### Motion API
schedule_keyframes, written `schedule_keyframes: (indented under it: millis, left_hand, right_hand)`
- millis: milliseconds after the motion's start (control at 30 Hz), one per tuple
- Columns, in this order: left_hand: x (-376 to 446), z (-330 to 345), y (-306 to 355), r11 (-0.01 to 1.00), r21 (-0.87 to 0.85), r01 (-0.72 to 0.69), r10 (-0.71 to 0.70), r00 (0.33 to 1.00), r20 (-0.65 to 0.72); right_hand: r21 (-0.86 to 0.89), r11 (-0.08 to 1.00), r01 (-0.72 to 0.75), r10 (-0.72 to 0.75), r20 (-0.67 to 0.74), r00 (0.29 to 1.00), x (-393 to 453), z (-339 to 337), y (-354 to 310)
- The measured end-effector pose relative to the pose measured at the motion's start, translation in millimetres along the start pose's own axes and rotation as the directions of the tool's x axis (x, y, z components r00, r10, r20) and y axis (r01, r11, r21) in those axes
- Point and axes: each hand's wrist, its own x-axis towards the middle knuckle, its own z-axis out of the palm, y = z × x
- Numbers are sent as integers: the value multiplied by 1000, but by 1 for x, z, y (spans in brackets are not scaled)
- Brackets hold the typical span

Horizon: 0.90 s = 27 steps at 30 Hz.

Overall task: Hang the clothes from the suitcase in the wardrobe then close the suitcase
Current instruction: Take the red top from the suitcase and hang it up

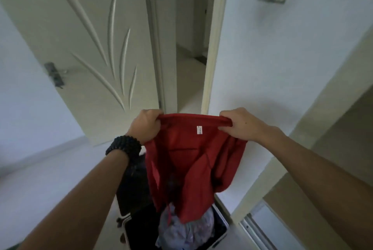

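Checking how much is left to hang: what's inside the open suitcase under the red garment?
Crumpled bluish-grey clothes lie inside the suitcase. The red garment, held by both hands, hides part of the pile; anything underneath cannot be seen.

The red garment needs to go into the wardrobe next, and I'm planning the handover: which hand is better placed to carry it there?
Probably the right hand: the wardrobe opening lies on that side. Both it and the left hand grip the red garment at its top edge.
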Motion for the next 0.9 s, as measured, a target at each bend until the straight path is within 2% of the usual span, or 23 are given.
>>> schedule_keyframes:
  millis: [167,233,333,433,533,667,700,833,867,900]
  left_hand:
    - [13,-109,113,977,-73,-201,198,979,-37]
    - [12,-131,146,968,-95,-231,228,973,-39]
    - [6,-155,206,921,-134,-366,360,931,-62]
    - [1,-163,252,874,-165,-457,450,889,-77]
    - [-10,-158,297,846,-208,-491,487,870,-76]
    - [-29,-139,364,791,-250,-558,575,818,-8]
    - [-32,-136,376,774,-276,-570,595,804,11]
    - [-51,-109,437,694,-352,-628,702,699,137]
    - [-60,-98,463,663,-378,-646,736,656,169]
    - [-64,-93,470,659,-393,-641,741,642,195]
  right_hand:
    - [-200,964,-174,146,-145,978,-78,-137,-45]
    - [-164,951,-262,230,-190,954,-107,-171,-55]
    - [-12,926,-378,363,-251,897,-181,-217,-69]
    - [-102,874,-474,439,-249,863,-252,-244,-80]
    - [-153,775,-614,551,-313,774,-319,-259,-75]
    - [12,716,-698,627,-452,635,-401,-274,-71]
    - [28,720,-694,620,-474,625,-413,-274,-72]
    - [118,625,-771,691,-544,477,-476,-270,-59]
    - [167,591,-789,719,-553,422,-501,-270,-55]
    - [196,586,-786,731,-546,409,-508,-265,-52]
